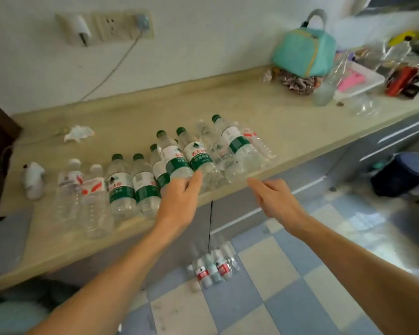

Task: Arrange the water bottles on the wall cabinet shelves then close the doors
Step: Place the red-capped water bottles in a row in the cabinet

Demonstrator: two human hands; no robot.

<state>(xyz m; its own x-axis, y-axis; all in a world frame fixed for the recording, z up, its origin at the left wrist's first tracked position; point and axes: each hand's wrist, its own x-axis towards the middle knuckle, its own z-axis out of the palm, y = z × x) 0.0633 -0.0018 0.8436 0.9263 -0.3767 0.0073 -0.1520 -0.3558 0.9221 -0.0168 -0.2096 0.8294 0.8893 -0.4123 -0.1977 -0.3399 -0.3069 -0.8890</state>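
Beige countertop point(288, 122) carries water bottles point(121, 184); both hands' fingers point(194, 182) loose, holding nothing.

— Where are the arms?
— Both bare forearms point(121, 257) reach from the near edge toward the far side, the left one from the near left, the right one from the near right.

— And the left hand point(179, 197)?
— Back of the hand up, fingers point(195, 181) extended forward and close together, loosely straight.

— The right hand point(275, 199)?
— It is turned slightly inward, the index finger pointing far-left, the other fingers loosely curled beneath. It holds nothing.
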